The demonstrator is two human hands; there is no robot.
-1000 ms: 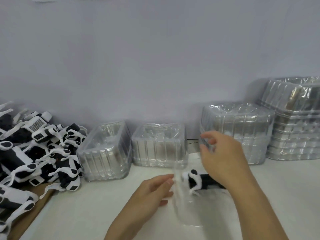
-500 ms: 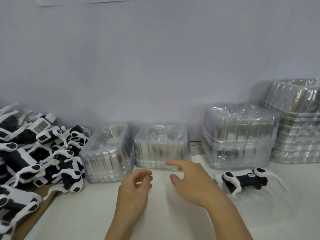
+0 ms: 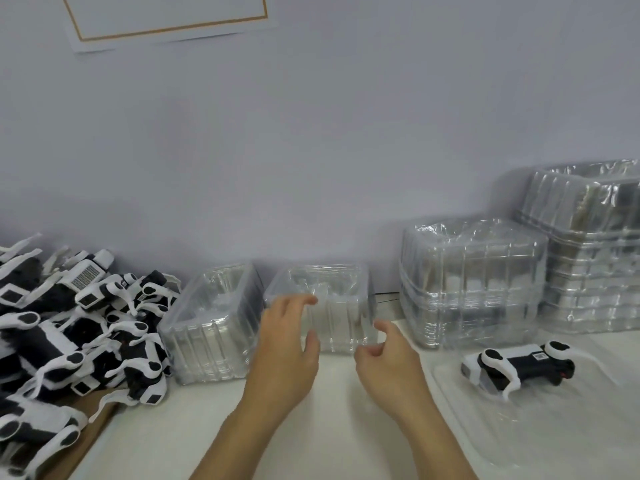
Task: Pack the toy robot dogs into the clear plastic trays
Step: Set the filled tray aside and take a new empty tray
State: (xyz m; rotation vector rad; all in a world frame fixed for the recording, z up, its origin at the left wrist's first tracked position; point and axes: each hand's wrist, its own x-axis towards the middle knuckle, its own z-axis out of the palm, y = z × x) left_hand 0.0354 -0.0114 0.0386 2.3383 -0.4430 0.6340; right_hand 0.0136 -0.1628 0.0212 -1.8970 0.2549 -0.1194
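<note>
A black-and-white toy robot dog (image 3: 516, 368) lies on its side in a shallow clear plastic tray (image 3: 540, 441) at the right of the table. A heap of more toy dogs (image 3: 69, 334) fills the left side. A small stack of clear trays (image 3: 343, 306) stands at the back middle. My left hand (image 3: 287, 344) is at its front left corner, fingers spread over the rim and thumb in front; I cannot tell if it touches. My right hand (image 3: 384, 362) hovers just before the stack's front right corner, fingers loosely curled, holding nothing.
Another clear tray stack (image 3: 214, 323) stands left of the middle one, tilted toward the heap. Two taller stacks (image 3: 471, 282) (image 3: 588, 244) stand against the wall at the right. Brown cardboard (image 3: 86, 438) lies under the heap. A paper sheet (image 3: 166, 15) hangs on the wall.
The dog in its clear tray went from between my hands to the table at the right. Both hands then moved forward to the middle tray stack.
</note>
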